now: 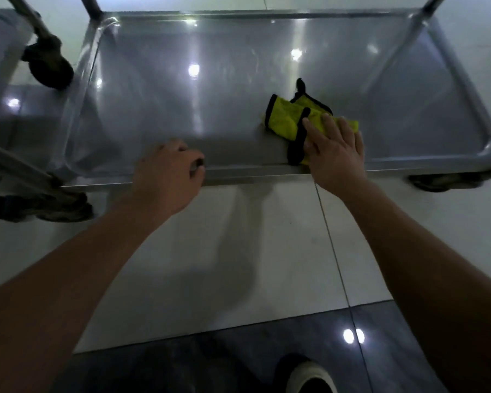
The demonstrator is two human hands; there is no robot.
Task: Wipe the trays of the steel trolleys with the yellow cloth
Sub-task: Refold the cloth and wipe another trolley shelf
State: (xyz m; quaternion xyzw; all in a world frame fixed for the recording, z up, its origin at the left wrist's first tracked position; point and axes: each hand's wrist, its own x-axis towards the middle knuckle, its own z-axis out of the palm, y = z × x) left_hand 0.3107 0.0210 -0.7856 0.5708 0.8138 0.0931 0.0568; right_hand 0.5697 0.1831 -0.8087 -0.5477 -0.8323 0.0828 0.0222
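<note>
yellow cloth (301, 120) under flat right hand (336, 154) near tray (238, 165) front edge; left hand (167, 177) gripping rim

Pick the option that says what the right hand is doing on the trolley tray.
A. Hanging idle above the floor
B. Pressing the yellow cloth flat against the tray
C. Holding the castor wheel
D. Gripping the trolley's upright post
B: the right hand lies with straight fingers on the yellow cloth, pressing it onto the steel tray near its front edge.
</note>
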